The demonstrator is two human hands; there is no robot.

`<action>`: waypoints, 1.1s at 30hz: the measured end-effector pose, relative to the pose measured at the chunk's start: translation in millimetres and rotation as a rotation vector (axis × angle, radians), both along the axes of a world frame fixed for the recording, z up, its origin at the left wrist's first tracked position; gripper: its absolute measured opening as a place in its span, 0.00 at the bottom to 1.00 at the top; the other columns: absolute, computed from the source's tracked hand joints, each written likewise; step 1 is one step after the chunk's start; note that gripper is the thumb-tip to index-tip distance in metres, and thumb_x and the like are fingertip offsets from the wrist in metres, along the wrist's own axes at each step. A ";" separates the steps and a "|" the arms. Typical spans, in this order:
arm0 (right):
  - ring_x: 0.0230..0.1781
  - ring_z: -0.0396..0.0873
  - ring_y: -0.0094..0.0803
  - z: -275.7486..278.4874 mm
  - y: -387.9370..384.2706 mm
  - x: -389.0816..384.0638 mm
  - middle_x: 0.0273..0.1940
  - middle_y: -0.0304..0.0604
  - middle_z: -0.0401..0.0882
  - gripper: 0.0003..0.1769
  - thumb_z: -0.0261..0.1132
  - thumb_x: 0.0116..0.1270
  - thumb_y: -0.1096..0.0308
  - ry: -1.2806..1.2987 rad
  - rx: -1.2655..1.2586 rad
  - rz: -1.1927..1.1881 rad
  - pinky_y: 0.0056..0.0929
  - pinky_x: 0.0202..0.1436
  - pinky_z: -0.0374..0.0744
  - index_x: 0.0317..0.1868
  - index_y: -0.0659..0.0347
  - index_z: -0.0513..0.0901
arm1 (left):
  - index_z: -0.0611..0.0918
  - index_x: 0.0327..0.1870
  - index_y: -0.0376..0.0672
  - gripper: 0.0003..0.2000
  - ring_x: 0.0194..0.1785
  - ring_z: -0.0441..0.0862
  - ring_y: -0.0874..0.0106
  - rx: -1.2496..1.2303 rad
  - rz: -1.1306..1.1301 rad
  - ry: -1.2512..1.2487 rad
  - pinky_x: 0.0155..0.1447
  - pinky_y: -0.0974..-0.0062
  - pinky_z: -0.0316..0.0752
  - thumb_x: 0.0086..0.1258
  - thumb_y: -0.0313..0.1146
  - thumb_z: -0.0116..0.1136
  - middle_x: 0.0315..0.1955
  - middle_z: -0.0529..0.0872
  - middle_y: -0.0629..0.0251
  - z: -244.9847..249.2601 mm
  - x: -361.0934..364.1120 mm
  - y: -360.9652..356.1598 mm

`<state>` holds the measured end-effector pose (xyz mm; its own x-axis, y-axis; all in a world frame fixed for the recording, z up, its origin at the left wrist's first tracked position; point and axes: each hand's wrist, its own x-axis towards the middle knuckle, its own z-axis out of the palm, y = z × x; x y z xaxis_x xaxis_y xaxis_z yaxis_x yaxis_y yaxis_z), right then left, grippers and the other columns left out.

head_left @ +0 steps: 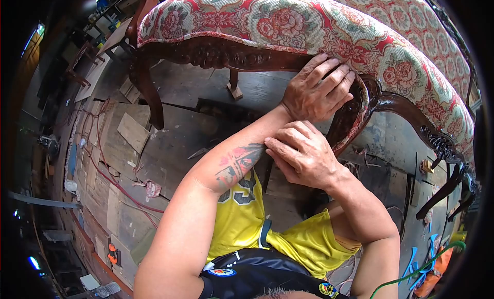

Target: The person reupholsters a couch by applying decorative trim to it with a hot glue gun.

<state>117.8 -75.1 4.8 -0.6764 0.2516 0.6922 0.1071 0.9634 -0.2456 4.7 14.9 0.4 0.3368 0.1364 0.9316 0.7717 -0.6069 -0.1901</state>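
The sofa [283,24] is the biggest thing before me, its front facing me and its long axis running left to right, bowing and sloping down at the right; its cloth is woven with red and pink roses, green leaves and pale ground, over a glossy, dark, carved wood frame [216,55]. Below the sofa lies a floor [126,162] of worn, scuffed boards. On the near side of the sofa are my yellow shorts [298,242], smooth and shiny, with a dark number partly hidden by my forearm, so I can't read it whole, and my black shirt [257,260]. My left hand [320,88] is at the sofa's lower front edge, fingers bent against it; I cannot tell whether they pinch the cloth. My right hand [303,155] is just below, fingers curled by my left wrist, its grip hidden. From that edge a thin, rounded strip [367,101] of flowered cloth loops down behind my right hand. Under the sofa, a small wood block [234,92] sits at a leg's foot. Nearest me, away from the sofa, the shirt's round badge [222,272] has lettering too small to read
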 end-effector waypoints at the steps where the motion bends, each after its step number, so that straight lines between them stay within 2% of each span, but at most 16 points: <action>1: 0.47 0.85 0.43 -0.6 0.1 -0.8 0.47 0.43 0.86 0.17 0.80 0.64 0.72 0.016 0.001 0.000 0.42 0.52 0.83 0.54 0.60 0.91 | 0.90 0.64 0.45 0.19 0.68 0.84 0.60 0.002 0.002 0.001 0.79 0.52 0.79 0.79 0.45 0.69 0.62 0.90 0.63 0.0 0.1 -0.2; 3: 0.47 0.84 0.42 -0.7 -0.1 -1.4 0.46 0.43 0.85 0.16 0.79 0.65 0.70 0.033 0.004 0.002 0.41 0.53 0.82 0.52 0.61 0.90 | 0.90 0.64 0.45 0.19 0.68 0.84 0.60 0.001 0.001 0.001 0.79 0.52 0.79 0.78 0.45 0.69 0.62 0.90 0.63 0.1 0.3 -0.6; 5: 0.48 0.86 0.44 -0.1 -0.1 0.6 0.48 0.44 0.86 0.20 0.82 0.62 0.74 0.001 -0.011 0.005 0.42 0.53 0.85 0.55 0.59 0.91 | 0.90 0.64 0.45 0.19 0.68 0.84 0.60 0.002 0.002 -0.001 0.79 0.52 0.79 0.78 0.44 0.69 0.62 0.90 0.63 0.6 0.5 -0.8; 8: 0.48 0.86 0.44 -0.7 0.0 0.1 0.48 0.44 0.86 0.21 0.82 0.62 0.74 0.009 -0.011 0.005 0.42 0.53 0.84 0.56 0.59 0.91 | 0.90 0.64 0.45 0.19 0.68 0.84 0.60 -0.009 -0.003 -0.005 0.80 0.52 0.78 0.78 0.44 0.69 0.62 0.89 0.63 0.1 0.4 -1.0; 27: 0.48 0.86 0.44 -0.6 2.0 0.0 0.48 0.44 0.86 0.21 0.81 0.62 0.75 0.015 -0.015 0.008 0.41 0.52 0.84 0.56 0.59 0.91 | 0.90 0.63 0.46 0.18 0.68 0.84 0.60 -0.001 -0.014 -0.025 0.80 0.52 0.78 0.78 0.43 0.69 0.62 0.90 0.63 -0.6 1.3 0.4; 33: 0.48 0.85 0.44 -0.7 0.5 -2.4 0.49 0.44 0.85 0.24 0.81 0.62 0.75 0.020 -0.007 -0.001 0.42 0.53 0.84 0.60 0.59 0.89 | 0.90 0.63 0.45 0.18 0.68 0.84 0.61 -0.001 -0.013 -0.029 0.80 0.53 0.78 0.78 0.43 0.70 0.62 0.90 0.63 -2.0 2.0 0.3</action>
<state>115.4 -74.7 4.0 -0.6618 0.2571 0.7042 0.1033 0.9617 -0.2540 6.6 15.2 -1.6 0.3111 0.1334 0.9410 0.7691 -0.6171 -0.1667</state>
